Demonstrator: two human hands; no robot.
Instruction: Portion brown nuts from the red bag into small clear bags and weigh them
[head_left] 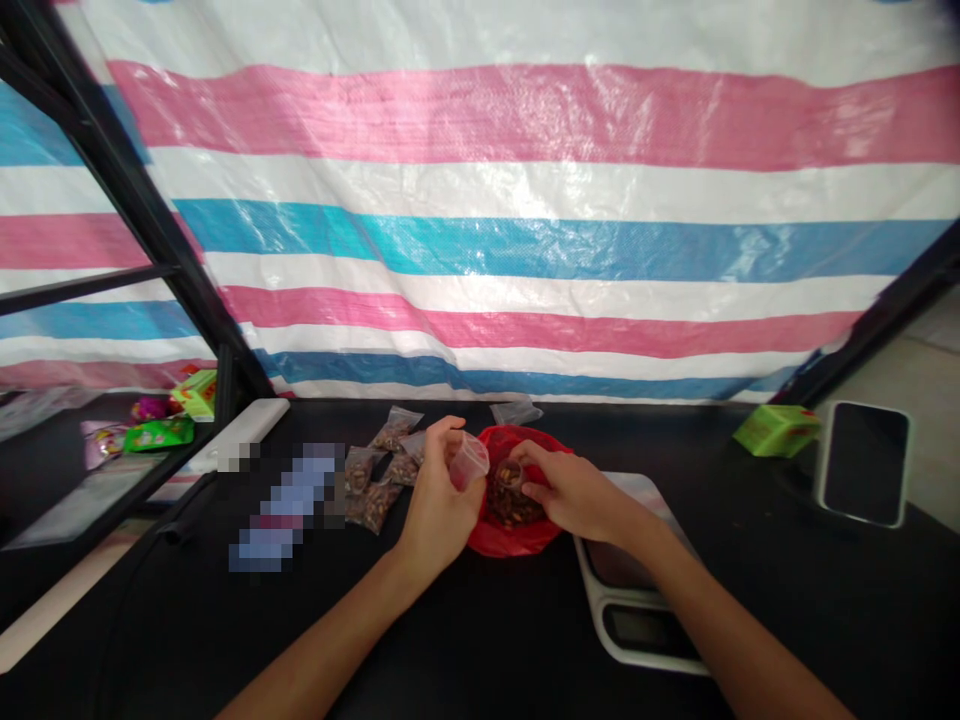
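Note:
A red plastic bag (pixel 517 542) stands opened out on the black table, with loose brown dried pieces (pixel 514 508) inside. My left hand (pixel 442 500) is closed around a clear plastic cup (pixel 471 456), tilted beside the bag's left rim. Reaching into the bag from the right, my right hand (pixel 574 492) pinches a small clear cup (pixel 511 473) with brown pieces in it. Several small zip bags (pixel 373 506) filled with similar brown pieces lie left of my left hand. Under my right forearm is a white kitchen scale (pixel 611 625), partly hidden.
Behind the bag lies a clear zip bag (pixel 516 411). On the right, a phone (pixel 864 463) leans near a green box (pixel 778 430). A white power strip (pixel 244 432) and a black frame (pixel 161 250) are at left, with colourful packets (pixel 159 434) beyond. Striped sheeting (pixel 525 240) closes the back.

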